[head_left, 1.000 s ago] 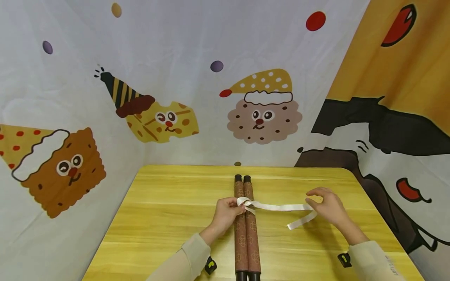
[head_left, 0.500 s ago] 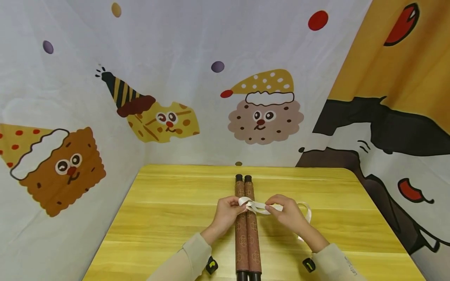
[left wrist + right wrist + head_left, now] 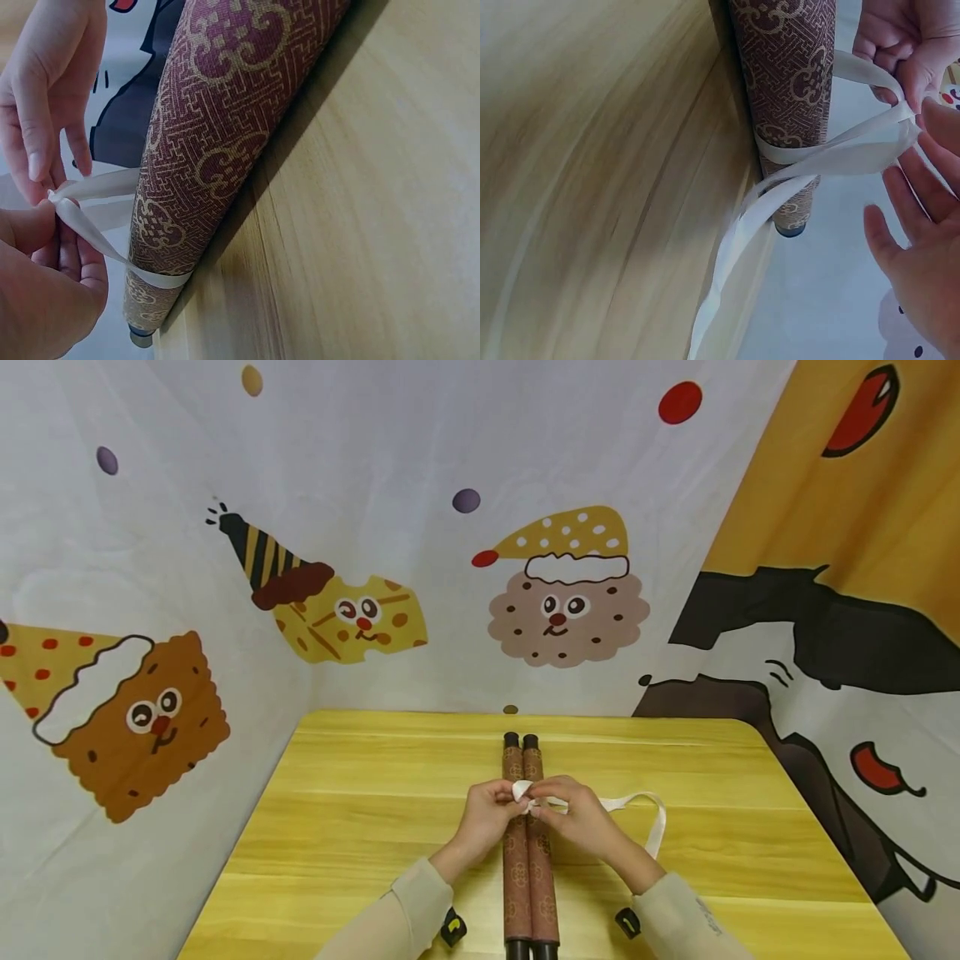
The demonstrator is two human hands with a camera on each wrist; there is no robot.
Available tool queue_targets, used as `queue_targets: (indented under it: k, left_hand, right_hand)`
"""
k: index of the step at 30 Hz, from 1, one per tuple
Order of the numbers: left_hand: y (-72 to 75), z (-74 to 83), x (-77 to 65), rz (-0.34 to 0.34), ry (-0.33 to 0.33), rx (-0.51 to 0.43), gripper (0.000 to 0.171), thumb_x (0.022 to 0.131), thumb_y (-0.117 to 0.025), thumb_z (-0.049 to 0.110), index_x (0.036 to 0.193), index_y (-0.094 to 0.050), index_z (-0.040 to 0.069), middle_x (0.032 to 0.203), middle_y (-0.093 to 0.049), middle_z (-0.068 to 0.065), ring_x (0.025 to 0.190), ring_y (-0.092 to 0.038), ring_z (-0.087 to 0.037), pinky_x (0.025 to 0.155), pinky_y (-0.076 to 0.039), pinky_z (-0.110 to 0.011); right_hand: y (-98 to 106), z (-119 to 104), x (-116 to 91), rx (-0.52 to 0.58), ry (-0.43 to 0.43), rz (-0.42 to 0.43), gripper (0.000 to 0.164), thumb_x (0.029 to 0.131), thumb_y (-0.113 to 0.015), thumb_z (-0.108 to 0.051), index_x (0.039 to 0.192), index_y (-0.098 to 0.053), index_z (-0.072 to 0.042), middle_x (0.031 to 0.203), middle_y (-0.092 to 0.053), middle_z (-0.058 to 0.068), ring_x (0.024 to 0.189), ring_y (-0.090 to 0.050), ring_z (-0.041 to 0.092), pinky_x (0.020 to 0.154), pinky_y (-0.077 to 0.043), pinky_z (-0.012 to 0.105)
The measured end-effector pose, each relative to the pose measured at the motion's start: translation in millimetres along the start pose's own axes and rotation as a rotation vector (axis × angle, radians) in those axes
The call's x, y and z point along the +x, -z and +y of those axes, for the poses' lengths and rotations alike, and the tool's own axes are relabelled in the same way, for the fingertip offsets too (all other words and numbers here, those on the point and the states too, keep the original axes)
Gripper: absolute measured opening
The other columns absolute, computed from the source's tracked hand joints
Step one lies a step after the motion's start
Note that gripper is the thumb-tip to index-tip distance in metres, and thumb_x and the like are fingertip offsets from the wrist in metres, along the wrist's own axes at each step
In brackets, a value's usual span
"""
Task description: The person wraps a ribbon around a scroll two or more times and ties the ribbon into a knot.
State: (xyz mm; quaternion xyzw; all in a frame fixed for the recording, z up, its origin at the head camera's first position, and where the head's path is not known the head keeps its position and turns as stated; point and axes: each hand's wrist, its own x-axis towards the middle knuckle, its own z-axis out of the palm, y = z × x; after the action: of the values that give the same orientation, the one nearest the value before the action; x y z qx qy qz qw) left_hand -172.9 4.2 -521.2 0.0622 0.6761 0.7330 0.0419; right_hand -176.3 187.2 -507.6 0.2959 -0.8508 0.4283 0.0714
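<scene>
Beige sleeves are worn on both arms. Two scrolls, covered in brown patterned fabric, are laid side by side on the tabletop. A white ribbon is passed around them and is pinched above by the left hand and right hand. Beyond the tabletop, a cartoon-printed backdrop is hung.

Brocade-covered scrolls: two, with four black end caps between them. White ribbon: at least one; whether a single length, cannot be determined. One left hand, one right hand. Beige sleeves: two. Black wrist cameras: two. Wooden table: one. Cartoon foods printed on backdrop: three, wearing three party hats. Purple dots: two.
</scene>
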Motion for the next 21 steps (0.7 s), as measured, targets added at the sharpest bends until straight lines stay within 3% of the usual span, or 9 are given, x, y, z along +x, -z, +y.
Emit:
queue_targets:
  k: [9, 14, 21]
  left_hand:
    - [0.8, 2.0, -0.6, -0.021, 0.012, -0.024, 0.011, 0.077, -0.069, -0.007, 0.089, -0.069, -0.007, 0.087, -0.069, -0.024, 0.078, -0.064, -0.026, 0.067, -0.056, -0.026]
    - [1.8, 18.2, -6.2, -0.040, 0.011, -0.022, 0.013, 0.079, -0.067, -0.009, 0.091, -0.066, -0.013, 0.090, -0.066, -0.031, 0.081, -0.063, -0.033, 0.071, -0.056, -0.033]
    - [3.2, 30.7, -9.6, -0.047, 0.024, -0.017, 0.015, 0.081, -0.067, -0.006, 0.093, -0.066, -0.013, 0.093, -0.066, -0.030, 0.083, -0.063, -0.031, 0.070, -0.055, -0.028]
  right_hand:
    - [-6, 7, 0, 0.069, -0.094, -0.041, 0.015, 0.083, -0.072, -0.013, 0.097, -0.072, -0.019, 0.097, -0.070, -0.002, 0.091, -0.061, 0.012, 0.078, -0.054, 0.046]
    - [-10, 11, 0, 0.082, -0.107, -0.038, 0.014, 0.083, -0.071, -0.021, 0.097, -0.072, -0.019, 0.099, -0.071, 0.001, 0.092, -0.061, 0.015, 0.080, -0.053, 0.047]
    - [-12, 13, 0, 0.106, -0.181, -0.031, 0.009, 0.084, -0.071, -0.027, 0.090, -0.074, -0.021, 0.092, -0.072, -0.003, 0.087, -0.062, 0.011, 0.075, -0.055, 0.040]
